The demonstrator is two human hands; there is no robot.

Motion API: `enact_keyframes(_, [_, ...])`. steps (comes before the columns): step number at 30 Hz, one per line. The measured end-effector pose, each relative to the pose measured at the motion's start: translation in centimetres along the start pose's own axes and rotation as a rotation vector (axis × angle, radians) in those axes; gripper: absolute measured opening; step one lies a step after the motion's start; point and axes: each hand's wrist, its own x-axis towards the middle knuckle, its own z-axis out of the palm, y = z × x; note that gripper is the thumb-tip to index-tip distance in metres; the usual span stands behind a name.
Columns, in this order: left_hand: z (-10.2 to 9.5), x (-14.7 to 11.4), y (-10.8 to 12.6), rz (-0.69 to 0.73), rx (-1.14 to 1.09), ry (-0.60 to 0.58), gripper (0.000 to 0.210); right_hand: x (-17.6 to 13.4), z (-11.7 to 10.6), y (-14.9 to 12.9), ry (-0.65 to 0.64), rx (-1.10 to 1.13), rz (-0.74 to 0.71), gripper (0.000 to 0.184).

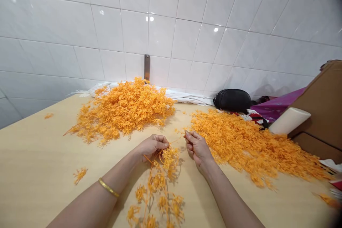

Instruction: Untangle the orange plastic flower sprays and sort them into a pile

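Observation:
Between my arms hangs an orange artificial flower spray (160, 185), its branches and small blossoms reaching toward the near edge of the view. My left hand (153, 146) is closed, pinching the spray near its upper end. To the right, my right hand (197, 146) is closed too, thumb and finger pinched on a thin orange sprig (177, 139) that stretches toward my left hand. A big heap of orange sprays (125, 108) lies behind my left hand. Beside my right hand spreads a flatter pile of loose orange blossoms (240, 142).
Single orange pieces (80, 175) lie at the left of the pale table (34, 171). Against the tiled wall (160, 35) are a white cloth (184, 96) and a black pouch (232, 100). At the right stand a white roll (290, 120), purple material (278, 105) and a cardboard box (320, 107).

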Motion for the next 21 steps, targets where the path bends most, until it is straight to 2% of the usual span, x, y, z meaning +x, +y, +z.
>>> enact_keyframes(4, [0.1,-0.1,0.1,-0.003,0.048,-0.007,0.020,0.5,-0.8,-0.8,0.212,-0.014,-0.166,0.032])
enact_keyframes(7, [-0.3,-0.3,0.1,0.008,0.061,-0.013,0.019,0.8,-2.7,-2.0,0.460,0.022,-0.277,0.030])
enact_keyframes(8, [-0.4,-0.3,0.1,0.011,0.060,-0.008,0.018,0.9,-3.4,-2.3,0.511,0.029,-0.289,0.029])
enact_keyframes(10, [-0.5,-0.3,0.1,0.008,0.066,0.015,0.017,1.0,-4.4,-2.6,0.525,-0.009,-0.281,0.027])
enact_keyframes(13, [-0.4,-0.2,0.1,-0.001,0.078,0.053,0.017,1.2,-4.7,-2.4,0.533,-0.256,-0.325,0.023])
enact_keyframes(16, [-0.3,-0.1,0.0,0.008,0.075,0.067,0.017,1.3,-4.4,-2.2,0.620,-0.693,-0.531,0.032])
enact_keyframes(18, [-0.2,-0.1,0.0,0.006,0.074,0.070,0.017,1.1,-4.2,-2.4,0.684,-0.937,-0.667,0.030])
enact_keyframes(21, [-0.1,-0.1,0.1,-0.005,0.076,0.070,0.017,0.5,-4.1,-2.9,0.722,-1.083,-0.793,0.016])
